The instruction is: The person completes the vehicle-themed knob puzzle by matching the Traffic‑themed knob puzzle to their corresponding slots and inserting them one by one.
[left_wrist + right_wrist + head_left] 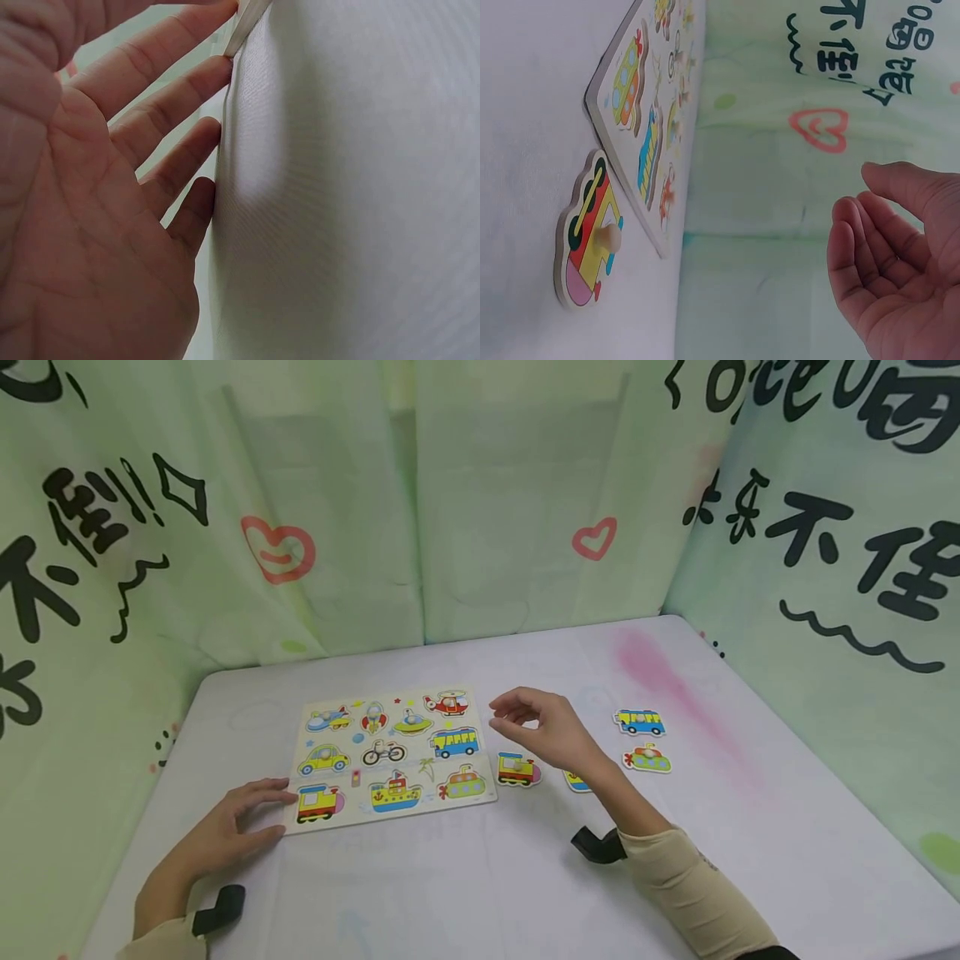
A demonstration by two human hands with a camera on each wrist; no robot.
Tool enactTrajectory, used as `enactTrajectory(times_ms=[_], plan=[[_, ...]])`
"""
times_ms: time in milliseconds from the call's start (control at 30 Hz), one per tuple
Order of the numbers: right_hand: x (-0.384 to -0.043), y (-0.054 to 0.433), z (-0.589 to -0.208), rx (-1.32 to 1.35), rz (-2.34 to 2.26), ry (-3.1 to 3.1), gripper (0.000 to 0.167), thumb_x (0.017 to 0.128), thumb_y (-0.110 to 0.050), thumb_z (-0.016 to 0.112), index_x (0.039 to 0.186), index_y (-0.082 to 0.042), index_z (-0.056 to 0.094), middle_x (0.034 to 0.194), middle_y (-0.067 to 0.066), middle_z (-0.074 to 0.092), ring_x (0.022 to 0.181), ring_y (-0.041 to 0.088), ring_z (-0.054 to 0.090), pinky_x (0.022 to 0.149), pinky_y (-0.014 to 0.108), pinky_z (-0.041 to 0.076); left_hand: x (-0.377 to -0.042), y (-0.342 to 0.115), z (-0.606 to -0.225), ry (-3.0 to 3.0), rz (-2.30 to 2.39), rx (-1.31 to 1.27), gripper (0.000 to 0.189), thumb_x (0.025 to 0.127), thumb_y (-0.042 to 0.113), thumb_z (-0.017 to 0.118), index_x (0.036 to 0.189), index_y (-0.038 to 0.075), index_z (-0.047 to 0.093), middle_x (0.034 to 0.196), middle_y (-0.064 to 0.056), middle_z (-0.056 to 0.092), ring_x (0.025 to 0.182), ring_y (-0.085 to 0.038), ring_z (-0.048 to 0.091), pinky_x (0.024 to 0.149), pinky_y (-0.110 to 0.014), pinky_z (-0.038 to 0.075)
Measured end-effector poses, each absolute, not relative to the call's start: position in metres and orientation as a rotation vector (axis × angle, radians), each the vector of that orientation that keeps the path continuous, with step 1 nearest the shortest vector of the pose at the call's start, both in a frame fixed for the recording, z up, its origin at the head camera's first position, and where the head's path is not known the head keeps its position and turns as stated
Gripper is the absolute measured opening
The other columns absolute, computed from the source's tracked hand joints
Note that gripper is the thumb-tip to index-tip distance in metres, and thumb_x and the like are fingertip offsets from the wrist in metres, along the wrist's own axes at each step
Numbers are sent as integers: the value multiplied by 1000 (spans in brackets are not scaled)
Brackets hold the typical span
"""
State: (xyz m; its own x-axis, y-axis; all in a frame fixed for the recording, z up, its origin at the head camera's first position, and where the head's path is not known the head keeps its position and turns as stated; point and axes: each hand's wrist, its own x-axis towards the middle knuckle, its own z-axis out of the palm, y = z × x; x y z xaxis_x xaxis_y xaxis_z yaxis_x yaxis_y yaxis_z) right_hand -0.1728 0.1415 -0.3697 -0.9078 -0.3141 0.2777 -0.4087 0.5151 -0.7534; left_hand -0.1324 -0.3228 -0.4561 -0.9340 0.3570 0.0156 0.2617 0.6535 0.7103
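Note:
A wooden puzzle board (pixel 360 781) printed with vehicles lies on the white table. At its left edge is my left hand (pixel 217 835), fingers spread and fingertips touching the rim, the thumb near the front corner. My right hand (pixel 551 731) hovers beyond the board's right edge, fingers loosely bent and thumb apart, with nothing between them. Below it lies a train piece (pixel 517 769) with a round wooden knob (pixel 607 238). Another piece (pixel 576 782), yellow and blue, is partly hidden behind my right forearm. In the right wrist view, the bus recess (pixel 649 161) and submarine recess (pixel 628 86) show no knobs.
Farther right on the table (pixel 720 827) lie a bus piece (pixel 640 722) and, in front of it, a submarine piece (pixel 647 758). A pale green curtain (pixel 510 585) with hearts and black lettering encloses the back and sides.

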Motion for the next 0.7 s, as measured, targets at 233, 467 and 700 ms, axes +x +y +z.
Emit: enactTrajectory(times_ms=[233,467,700], plan=[[-172,154,-369,633,1301,-2648,21,94,-14,75,113,-8,71,99,-1,73,87,14,67,81,31,59,-131,-322,-457,2731,1146,493,41,86,18,81,125,12,69,148,-24,49,139,-52,32,105,-80,25],[-174,167,-369,648,1212,-2693,21,94,-14,75,113,-7,71,99,0,72,87,14,67,80,33,59,-132,-323,-455,2731,1149,514,41,87,16,81,126,11,69,148,-24,49,139,-53,31,105,-80,25],[-173,182,-376,618,1150,-2775,21,94,-17,76,112,-7,72,100,1,72,88,14,67,82,33,59,-131,-323,-454,2721,1160,523,41,86,14,81,125,10,69,148,-25,49,139,-53,31,105,-80,25]])
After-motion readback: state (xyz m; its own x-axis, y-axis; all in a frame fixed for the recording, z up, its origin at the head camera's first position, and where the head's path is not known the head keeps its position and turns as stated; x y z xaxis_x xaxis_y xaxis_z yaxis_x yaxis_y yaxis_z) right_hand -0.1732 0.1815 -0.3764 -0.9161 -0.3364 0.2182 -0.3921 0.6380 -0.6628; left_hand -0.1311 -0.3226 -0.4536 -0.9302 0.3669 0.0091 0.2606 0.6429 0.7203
